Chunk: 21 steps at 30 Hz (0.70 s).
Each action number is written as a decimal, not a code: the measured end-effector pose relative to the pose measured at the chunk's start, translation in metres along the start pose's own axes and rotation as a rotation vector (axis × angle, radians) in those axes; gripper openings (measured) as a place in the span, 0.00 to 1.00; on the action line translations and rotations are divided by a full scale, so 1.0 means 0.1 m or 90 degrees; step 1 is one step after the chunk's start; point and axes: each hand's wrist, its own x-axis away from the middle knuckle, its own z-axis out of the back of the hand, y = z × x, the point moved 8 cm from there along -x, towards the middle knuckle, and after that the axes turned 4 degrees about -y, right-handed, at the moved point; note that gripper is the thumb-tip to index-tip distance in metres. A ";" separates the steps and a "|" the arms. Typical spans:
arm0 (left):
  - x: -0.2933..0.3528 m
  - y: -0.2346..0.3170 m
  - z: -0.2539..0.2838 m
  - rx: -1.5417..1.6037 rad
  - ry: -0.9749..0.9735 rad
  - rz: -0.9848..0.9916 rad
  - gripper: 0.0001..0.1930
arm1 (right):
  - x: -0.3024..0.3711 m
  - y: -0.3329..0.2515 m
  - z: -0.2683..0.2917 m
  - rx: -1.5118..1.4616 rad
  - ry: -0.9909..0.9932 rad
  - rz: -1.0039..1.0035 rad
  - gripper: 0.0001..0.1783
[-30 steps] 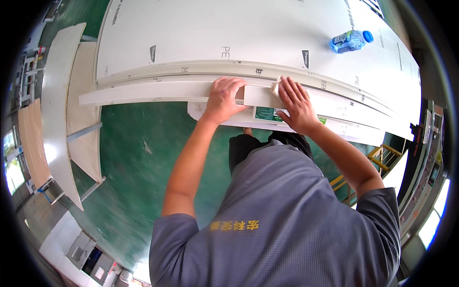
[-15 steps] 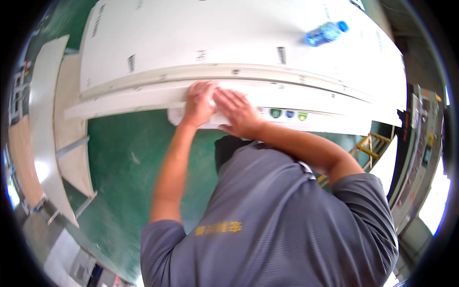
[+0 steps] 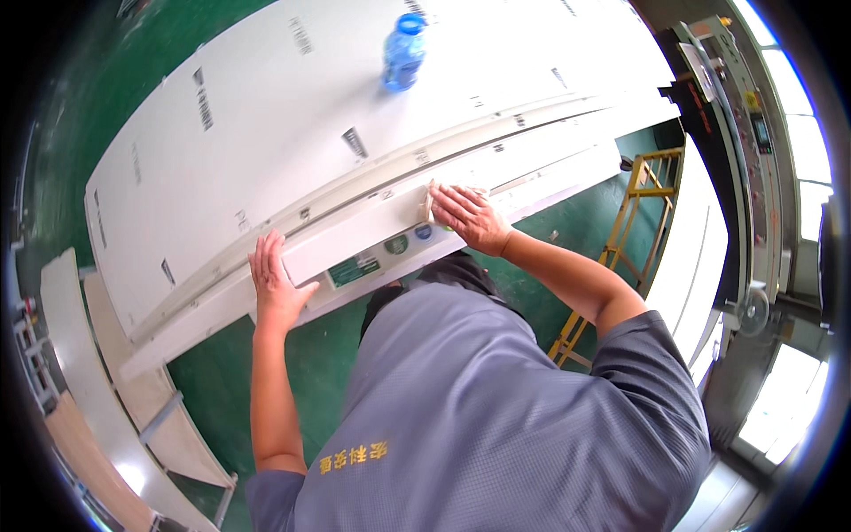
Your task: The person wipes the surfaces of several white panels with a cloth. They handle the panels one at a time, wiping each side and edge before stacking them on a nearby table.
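Note:
A long white panel strip [image 3: 346, 232] runs along the near edge of the big white sheet stack. My left hand [image 3: 277, 288] rests on the strip's left part, fingers stretched and thumb spread, with nothing held. Farther right, my right hand [image 3: 477, 222] presses a small pale cloth [image 3: 427, 211] against the strip. The cloth's folds stick out past the fingertips; the rest is hidden under the palm. Below the strip, between the hands, shows a white board with a green label [image 3: 353, 270] and round coloured marks.
A blue-capped plastic bottle [image 3: 404, 55] stands on the white sheets [image 3: 266, 133]. At the right are a yellow ladder [image 3: 645, 191] and a long machine [image 3: 743, 160]. Pale boards [image 3: 89, 328] lie on supports at the left, above a green floor [image 3: 213, 390].
My hands, close together before, are now apart: the right is farther along the strip to the right, the left farther left. The view has turned, so the bottle appears farther left.

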 end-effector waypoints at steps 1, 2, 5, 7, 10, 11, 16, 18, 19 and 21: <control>-0.09 0.25 0.00 0.012 -0.004 -0.022 0.56 | 0.15 0.18 -0.03 0.024 -0.007 -0.059 0.37; -0.19 0.51 -0.04 0.025 -0.008 -0.042 0.59 | 0.33 0.38 -0.04 0.047 -0.014 -0.117 0.37; -0.66 1.22 -0.34 0.076 -0.044 -0.138 0.59 | 0.91 1.13 0.07 0.007 0.071 -0.261 0.36; -0.90 1.39 -0.66 0.059 -0.124 -0.086 0.53 | 1.34 1.68 0.29 0.053 0.118 -0.389 0.41; -0.98 1.48 -0.80 0.031 -0.142 -0.087 0.44 | 2.29 2.60 0.37 -0.008 0.246 -0.603 0.41; -1.00 1.46 -0.77 0.019 -0.127 -0.096 0.41 | 2.55 2.77 0.37 -0.102 0.342 -0.701 0.38; -1.34 1.31 -0.33 -0.051 -0.036 -0.128 0.35 | 3.05 2.68 -0.14 -0.716 0.673 -0.894 0.33; -1.57 1.20 -0.22 -0.083 0.015 -0.153 0.35 | 2.98 2.45 -0.24 -0.766 0.629 -0.883 0.34; -1.67 1.18 -0.20 -0.096 0.035 -0.170 0.35 | 2.93 2.35 -0.28 -0.802 0.664 -0.831 0.35; -1.83 1.07 -0.25 -0.137 0.047 -0.147 0.35 | 2.90 2.20 -0.31 -0.749 0.661 -0.832 0.35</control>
